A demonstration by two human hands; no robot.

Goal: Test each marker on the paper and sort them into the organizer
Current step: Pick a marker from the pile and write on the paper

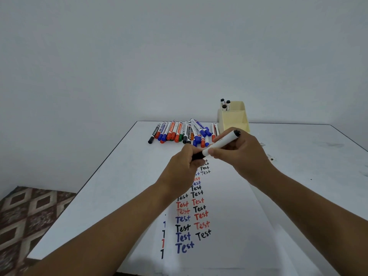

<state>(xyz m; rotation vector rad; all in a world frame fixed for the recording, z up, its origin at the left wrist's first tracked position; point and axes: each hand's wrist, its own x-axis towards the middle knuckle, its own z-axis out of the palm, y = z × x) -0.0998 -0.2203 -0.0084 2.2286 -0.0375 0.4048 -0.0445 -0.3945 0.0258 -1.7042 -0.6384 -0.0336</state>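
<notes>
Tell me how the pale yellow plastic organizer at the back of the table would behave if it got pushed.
The pale yellow plastic organizer looks thin-walled, so it is probably light and would slide on the smooth white table. Only three black-capped markers stand in its taller back compartment, adding little weight up high, so a push near the rim might tip it. It looks rigid, not floppy.

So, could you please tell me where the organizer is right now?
In the head view, the organizer stands at the table's far edge, right of centre, just right of the marker pile and beyond both hands.
</notes>
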